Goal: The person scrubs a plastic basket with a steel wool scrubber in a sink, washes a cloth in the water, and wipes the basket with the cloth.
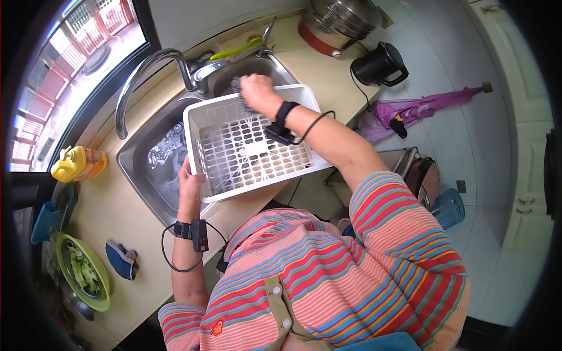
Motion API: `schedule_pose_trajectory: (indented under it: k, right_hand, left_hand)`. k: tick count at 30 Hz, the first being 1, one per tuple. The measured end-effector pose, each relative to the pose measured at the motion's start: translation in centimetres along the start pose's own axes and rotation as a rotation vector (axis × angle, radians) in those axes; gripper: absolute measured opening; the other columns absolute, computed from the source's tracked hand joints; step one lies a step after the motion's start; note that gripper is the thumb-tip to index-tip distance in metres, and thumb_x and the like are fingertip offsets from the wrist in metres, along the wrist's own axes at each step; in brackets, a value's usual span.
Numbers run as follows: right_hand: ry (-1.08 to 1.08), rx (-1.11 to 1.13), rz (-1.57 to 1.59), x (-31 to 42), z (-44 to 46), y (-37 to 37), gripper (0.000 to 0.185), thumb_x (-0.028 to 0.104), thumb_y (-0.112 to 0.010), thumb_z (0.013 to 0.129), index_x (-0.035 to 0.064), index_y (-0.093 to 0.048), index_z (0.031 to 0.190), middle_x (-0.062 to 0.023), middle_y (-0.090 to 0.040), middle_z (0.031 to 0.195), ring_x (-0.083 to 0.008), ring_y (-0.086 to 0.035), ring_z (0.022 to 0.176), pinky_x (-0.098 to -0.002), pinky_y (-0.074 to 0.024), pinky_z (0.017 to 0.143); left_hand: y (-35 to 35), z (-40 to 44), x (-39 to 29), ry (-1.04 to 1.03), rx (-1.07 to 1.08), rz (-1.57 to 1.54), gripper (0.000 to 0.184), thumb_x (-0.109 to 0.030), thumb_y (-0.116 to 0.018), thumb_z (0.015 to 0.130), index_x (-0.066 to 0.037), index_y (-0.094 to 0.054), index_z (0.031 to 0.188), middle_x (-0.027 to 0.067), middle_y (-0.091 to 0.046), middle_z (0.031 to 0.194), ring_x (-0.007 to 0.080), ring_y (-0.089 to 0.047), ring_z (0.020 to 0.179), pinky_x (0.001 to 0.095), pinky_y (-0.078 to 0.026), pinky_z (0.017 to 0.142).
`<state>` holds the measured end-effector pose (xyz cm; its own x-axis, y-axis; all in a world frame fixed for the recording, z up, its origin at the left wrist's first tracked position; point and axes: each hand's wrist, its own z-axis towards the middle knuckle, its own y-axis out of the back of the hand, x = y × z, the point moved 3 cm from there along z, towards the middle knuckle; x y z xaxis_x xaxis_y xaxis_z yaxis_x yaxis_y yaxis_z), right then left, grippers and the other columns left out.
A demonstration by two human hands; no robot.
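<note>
A white plastic basket (257,191) with a slotted bottom is tilted over the sink (140,175) and the counter edge. My left hand (190,182) grips its near left corner, thumb over the rim. At the far side of the basket, my right hand (259,93) is closed around a dark grey, bristly scrubber (239,88), pressed to the far wall. Only part of the scrubber shows past the fingers. Water and suds (167,152) lie in the left basin. The curved faucet (126,99) arches over that basin.
A yellow bottle (79,164), a green bowl (102,281) of chopped greens and a blue cloth (122,259) are on the left counter. A steamer pot (328,35) and black kettle (377,64) stand at the back right. A purple umbrella (421,105) is beyond the counter.
</note>
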<state>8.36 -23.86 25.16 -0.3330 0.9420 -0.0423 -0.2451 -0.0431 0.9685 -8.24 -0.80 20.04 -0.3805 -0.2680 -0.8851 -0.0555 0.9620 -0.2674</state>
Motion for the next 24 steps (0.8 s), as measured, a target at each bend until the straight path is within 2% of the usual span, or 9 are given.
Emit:
schedule_pose_trajectory:
  k: [4, 6, 7, 14, 17, 20, 24]
  right_hand:
    - [-0.139, 0.106, -0.139, -10.8, -4.0, 0.7, 0.012, 0.008, -0.055, 0.074, 0.0023, -0.065, 0.078, -0.0185, -0.066, 0.076, -0.0312, -0.066, 0.072, -0.0403, -0.0533, 0.062]
    - [-0.216, 0.110, -0.090, -12.4, -5.2, 3.1, 0.012, 0.009, -0.056, 0.073, 0.0018, -0.066, 0.077, -0.0188, -0.066, 0.078, -0.0336, -0.065, 0.074, -0.0415, -0.0528, 0.066]
    - [-0.284, 0.101, -0.035, -12.3, -5.4, 3.5, 0.013, 0.009, -0.055, 0.073, 0.0003, -0.065, 0.075, -0.0197, -0.065, 0.078, -0.0357, -0.064, 0.076, -0.0425, -0.0519, 0.070]
    - [-0.386, 0.030, 0.064, -12.1, -6.8, 4.6, 0.015, 0.008, -0.055, 0.071, -0.0038, -0.064, 0.073, -0.0248, -0.063, 0.077, -0.0398, -0.063, 0.076, -0.0444, -0.0512, 0.070]
    - [-0.481, 0.150, 0.131, -11.4, -9.6, 5.6, 0.018, 0.010, -0.059, 0.070, -0.0072, -0.064, 0.074, -0.0282, -0.061, 0.075, -0.0421, -0.062, 0.074, -0.0453, -0.0509, 0.073]
    - [-0.470, 0.212, 0.146, -9.4, -13.2, 6.8, 0.019, 0.013, -0.061, 0.072, -0.0048, -0.063, 0.078, -0.0256, -0.062, 0.076, -0.0408, -0.062, 0.075, -0.0455, -0.0506, 0.072]
    - [-0.505, 0.059, 0.198, -10.0, -13.7, 6.6, 0.021, 0.015, -0.062, 0.073, -0.0029, -0.062, 0.084, -0.0244, -0.062, 0.076, -0.0400, -0.062, 0.074, -0.0460, -0.0500, 0.071]
  left_hand:
    - [0.4, 0.5, 0.7, -0.017, -0.022, 0.041, 0.068, 0.010, -0.041, 0.058, -0.002, -0.053, 0.123, -0.0055, -0.053, 0.083, 0.0032, -0.046, 0.067, 0.0159, -0.033, 0.052]
    - [0.4, 0.5, 0.7, -0.009, -0.022, 0.046, 0.068, 0.011, -0.041, 0.058, -0.002, -0.053, 0.124, -0.0046, -0.056, 0.086, 0.0034, -0.048, 0.069, 0.0155, -0.034, 0.053]
    - [0.2, 0.5, 0.5, -0.005, -0.029, 0.037, 0.069, 0.011, -0.041, 0.057, -0.002, -0.052, 0.124, -0.0043, -0.057, 0.087, 0.0035, -0.048, 0.069, 0.0155, -0.034, 0.053]
    - [0.1, 0.1, 0.4, 0.008, -0.072, 0.051, 0.071, 0.013, -0.040, 0.055, -0.001, -0.054, 0.123, -0.0013, -0.059, 0.096, 0.0074, -0.051, 0.080, 0.0168, -0.036, 0.059]
    - [0.8, 0.6, 1.3, 0.027, -0.065, 0.040, 0.068, 0.014, -0.040, 0.054, 0.000, -0.056, 0.119, -0.0019, -0.058, 0.092, 0.0068, -0.050, 0.076, 0.0174, -0.034, 0.057]
    - [0.8, 0.6, 1.1, 0.025, -0.056, 0.065, 0.067, 0.014, -0.040, 0.055, 0.000, -0.057, 0.118, -0.0019, -0.058, 0.090, 0.0063, -0.049, 0.074, 0.0174, -0.034, 0.055]
    - [1.2, 0.9, 1.2, 0.024, -0.029, 0.108, 0.066, 0.014, -0.041, 0.056, 0.000, -0.057, 0.118, -0.0033, -0.058, 0.084, 0.0042, -0.048, 0.066, 0.0174, -0.032, 0.052]
